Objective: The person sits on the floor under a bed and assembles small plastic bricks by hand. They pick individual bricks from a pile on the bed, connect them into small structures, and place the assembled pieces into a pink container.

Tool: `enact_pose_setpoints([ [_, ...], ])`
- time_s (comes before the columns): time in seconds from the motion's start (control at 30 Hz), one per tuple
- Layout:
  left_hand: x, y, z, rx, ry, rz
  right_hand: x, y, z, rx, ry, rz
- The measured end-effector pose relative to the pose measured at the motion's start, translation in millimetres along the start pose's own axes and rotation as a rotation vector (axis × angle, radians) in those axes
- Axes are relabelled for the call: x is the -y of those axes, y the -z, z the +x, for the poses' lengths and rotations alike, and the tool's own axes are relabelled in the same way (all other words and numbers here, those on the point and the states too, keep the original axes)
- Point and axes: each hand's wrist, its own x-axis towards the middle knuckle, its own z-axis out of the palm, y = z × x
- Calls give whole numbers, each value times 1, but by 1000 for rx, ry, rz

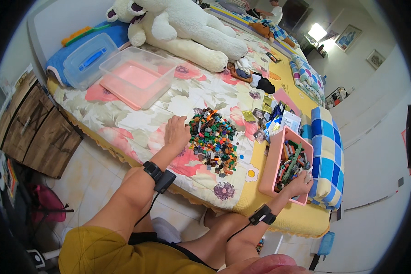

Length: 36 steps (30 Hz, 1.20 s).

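Right hand [300,185] at bin [270,170] rim

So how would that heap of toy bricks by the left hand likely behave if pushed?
The brick heap would probably spread apart rather than slide as one, since its pieces lie loose. Single pieces look light, being small and plastic-like. Many are blocky, so they seem unlikely to roll far on the flowered cloth.

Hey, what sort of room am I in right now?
Most likely a bedroom: a bed with a floral sheet, a folded checkered quilt and large white teddy bears on it.
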Motion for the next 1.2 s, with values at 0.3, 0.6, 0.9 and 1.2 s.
enact_pose_setpoints([
  [0.3, 9, -9, -2, 207, -91, 70, -13, -3, -5, 21, 197, -287],
  [0.6, 7, -8, 1, 256, -13, 92, 5, -14, -22, -58, 140, 129],
  [0.9, 5, 0, 4, 297, 60, 24, 22, -54, -83, 329, 30, 389],
  [1.2, -7, 1, 7, 46, 124, -297, 30, -73, -176, 714, 375, 299],
])
